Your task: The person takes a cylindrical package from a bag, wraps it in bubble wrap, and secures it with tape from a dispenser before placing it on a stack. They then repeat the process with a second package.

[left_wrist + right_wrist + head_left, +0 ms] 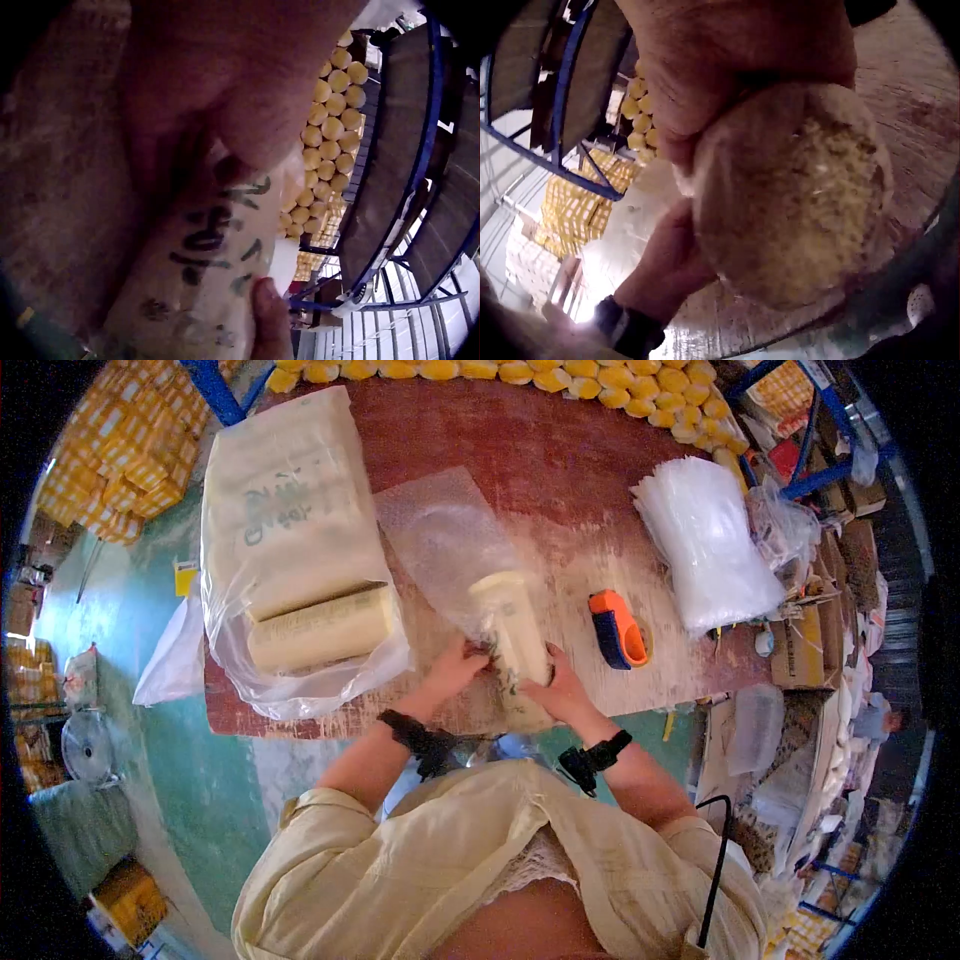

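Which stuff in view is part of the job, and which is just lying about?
Job in hand:
- roll, left hand and right hand on it
- clear plastic beyond its far end
- likely: tape dispenser, bag stack, big bag with second roll

Probably just about:
- cardboard box
- clear bin

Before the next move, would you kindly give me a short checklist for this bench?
1. Right hand holding the roll: ok, thumb over its side.
2. Left hand secure: cannot tell; it is at the roll's left side, but its grip is partly hidden.
3. Clear film gathered: not ok, spread loosely beyond the roll's far end.
4. Tape dispenser close by: ok, on the table, right of the roll.
5. Tape end ready: cannot tell, too small.
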`<state>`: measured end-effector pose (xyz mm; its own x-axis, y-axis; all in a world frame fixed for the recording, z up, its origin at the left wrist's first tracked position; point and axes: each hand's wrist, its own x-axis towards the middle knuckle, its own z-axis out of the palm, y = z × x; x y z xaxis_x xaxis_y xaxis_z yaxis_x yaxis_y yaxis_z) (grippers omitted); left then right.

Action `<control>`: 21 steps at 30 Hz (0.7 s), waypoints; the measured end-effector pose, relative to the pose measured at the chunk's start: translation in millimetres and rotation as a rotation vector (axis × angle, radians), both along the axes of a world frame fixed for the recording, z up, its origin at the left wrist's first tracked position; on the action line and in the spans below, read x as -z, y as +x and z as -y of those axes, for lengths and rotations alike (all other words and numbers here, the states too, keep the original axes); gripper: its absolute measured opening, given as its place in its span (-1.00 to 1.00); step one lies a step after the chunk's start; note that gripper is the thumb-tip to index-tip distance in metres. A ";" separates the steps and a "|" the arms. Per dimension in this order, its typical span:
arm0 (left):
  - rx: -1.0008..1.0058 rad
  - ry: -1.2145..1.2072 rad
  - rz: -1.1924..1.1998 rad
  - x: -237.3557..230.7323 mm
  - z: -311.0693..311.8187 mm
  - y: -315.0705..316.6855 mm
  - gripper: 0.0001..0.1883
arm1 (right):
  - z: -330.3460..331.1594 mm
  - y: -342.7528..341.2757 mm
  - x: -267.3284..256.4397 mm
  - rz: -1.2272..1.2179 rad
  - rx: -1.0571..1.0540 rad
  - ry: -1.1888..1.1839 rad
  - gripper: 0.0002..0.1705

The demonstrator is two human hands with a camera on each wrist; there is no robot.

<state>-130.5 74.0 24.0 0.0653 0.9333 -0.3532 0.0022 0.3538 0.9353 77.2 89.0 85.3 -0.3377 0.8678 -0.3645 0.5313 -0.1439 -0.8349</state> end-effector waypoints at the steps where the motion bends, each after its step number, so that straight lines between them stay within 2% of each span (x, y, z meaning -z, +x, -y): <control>1: -0.046 -0.091 0.144 -1.9 -0.7 -0.1 -0.52 | -2.5 -10.6 -19.2 0.170 -0.050 0.020 -0.12; 2: -0.096 -0.183 0.287 -8.3 -1.1 -0.4 -0.48 | -7.3 -19.4 -38.0 0.339 -0.103 0.039 -0.11; 3: -0.144 -0.272 0.427 -17.5 -2.3 -1.8 -0.44 | -18.1 -26.9 -55.1 0.447 -0.189 -0.065 -0.14; 5: 0.023 -0.266 0.054 -66.8 -12.0 -9.6 -0.43 | -44.5 -38.8 -79.0 0.662 -0.362 -0.269 -0.20; 6: 0.101 -0.259 -0.132 -81.3 -16.4 -11.2 -0.42 | -53.9 -35.9 -71.6 0.591 -0.286 -0.033 -0.23; 8: -0.167 -0.004 -0.263 -58.0 -17.4 -3.8 -0.53 | -74.6 -23.8 -44.1 0.427 -0.153 0.429 -0.27; 9: -0.311 0.119 -0.336 -44.5 -16.8 -1.0 -0.59 | -85.1 -25.6 -36.9 0.439 -0.188 0.510 -0.33; 11: -0.272 0.155 -0.521 -27.0 -22.3 -6.6 -0.69 | -103.3 -38.3 -26.8 0.439 -0.247 0.670 -0.45; 14: -0.080 0.133 -0.669 -30.0 -17.7 -13.2 -0.77 | -130.4 -44.3 -30.1 0.563 -0.530 0.364 -0.69; 17: 0.198 0.142 -0.672 -28.3 16.4 -10.9 -0.79 | -101.5 -2.3 -19.2 0.486 -0.803 0.189 -0.86; 18: 0.294 0.164 -0.658 -27.0 25.4 -7.6 -0.79 | -86.3 6.1 -19.6 0.467 -0.770 0.167 -0.82; 20: 0.213 0.054 -0.594 -29.0 30.8 4.9 -0.78 | -64.5 17.4 -22.0 0.433 -0.704 0.128 -0.67; 21: 0.182 -0.004 -0.557 -29.4 36.5 11.5 -0.78 | -60.0 19.6 -14.1 0.357 -0.633 0.146 -0.67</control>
